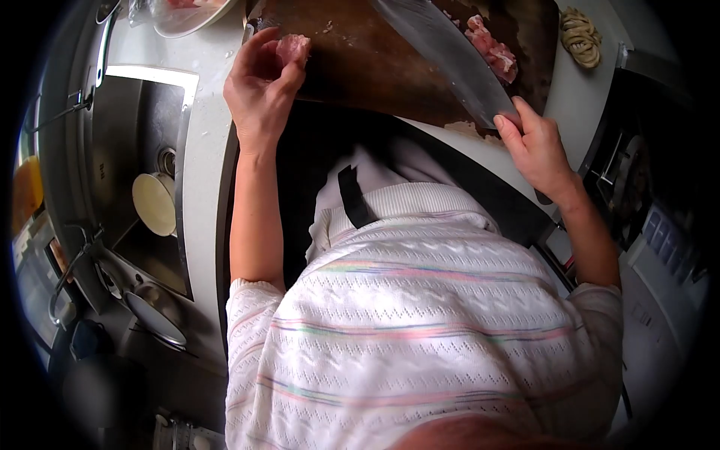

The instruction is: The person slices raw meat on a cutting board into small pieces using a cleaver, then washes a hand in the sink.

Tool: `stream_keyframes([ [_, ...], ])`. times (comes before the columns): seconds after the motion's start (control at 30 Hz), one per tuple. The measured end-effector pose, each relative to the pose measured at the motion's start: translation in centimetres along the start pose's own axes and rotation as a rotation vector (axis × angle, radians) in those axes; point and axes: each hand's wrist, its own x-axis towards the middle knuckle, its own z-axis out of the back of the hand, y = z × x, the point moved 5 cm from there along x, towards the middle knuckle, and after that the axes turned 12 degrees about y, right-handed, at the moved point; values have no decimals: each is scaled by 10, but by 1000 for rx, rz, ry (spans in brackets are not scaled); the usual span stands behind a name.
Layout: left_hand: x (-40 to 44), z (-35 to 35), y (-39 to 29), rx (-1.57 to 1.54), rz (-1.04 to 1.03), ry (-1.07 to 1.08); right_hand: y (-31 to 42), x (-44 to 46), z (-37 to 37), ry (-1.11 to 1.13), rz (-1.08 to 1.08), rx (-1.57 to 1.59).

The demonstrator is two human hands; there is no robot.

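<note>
My left hand point(262, 90) is closed around a piece of raw pink meat point(293, 49), over the left edge of a brown cutting board point(360, 75). My right hand point(538, 146) grips a broad-bladed kitchen knife point(450, 56) near the board's front right edge. Its wide grey blade slants up and left across the board, and the fingers hide much of the handle. More raw meat point(493, 51) lies on the board just right of the blade. A few small scraps are scattered near the board's far side.
On the left is a sink point(124, 135) with a pale round bowl point(155, 204) in it. A white plate point(187, 28) with pink meat stands at the upper left. A coiled tan bundle point(580, 37) lies right of the board. Pan-like dishes point(154, 319) sit at lower left.
</note>
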Motion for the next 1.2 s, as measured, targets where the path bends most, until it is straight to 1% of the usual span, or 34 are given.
stream_keyframes([
  [0.03,-1,-6,-4,-132,10,21,3,2,-3,7,25,-7],
  [0.07,-2,-13,-15,-68,-166,24,4,5,-7,14,48,-14],
  [0.13,-11,-39,-44,181,-317,81,5,9,-12,12,83,-52],
  [0.2,-15,-69,-42,460,-440,101,6,12,-15,-8,116,-108],
  [0.23,-16,-70,-39,415,-438,110,8,12,-14,6,110,-102],
  [0.33,-15,-59,-27,132,-134,159,9,8,-14,59,107,-117],
  [0.37,-11,-56,-25,211,-96,125,7,9,-15,65,96,-111],
  [0.47,-6,-61,-36,564,-212,178,3,9,-19,72,75,-100],
  [0.5,-5,-61,-41,542,-203,174,5,9,-19,68,75,-102],
  [0.6,-10,-70,-46,423,-274,149,8,8,-19,45,92,-101],
  [0.63,-15,-74,-46,303,-246,196,8,8,-19,39,99,-98],
  [0.73,-20,-78,-42,205,-304,139,6,8,-19,66,84,-102],
  [0.77,-19,-74,-46,256,-358,27,5,8,-19,64,82,-102],
  [0.87,-15,-82,-49,373,-602,-67,3,8,-22,69,81,-103],
  [0.93,-28,-90,-47,287,-600,132,0,9,-22,75,86,-101],
  [1.0,-32,-88,-50,218,-602,107,5,8,-19,54,99,-103],
  [1.1,-26,-73,-49,272,-573,3,10,9,-17,30,118,-111],
  [1.2,-24,-84,-41,257,-659,39,11,8,-17,24,114,-98],
])
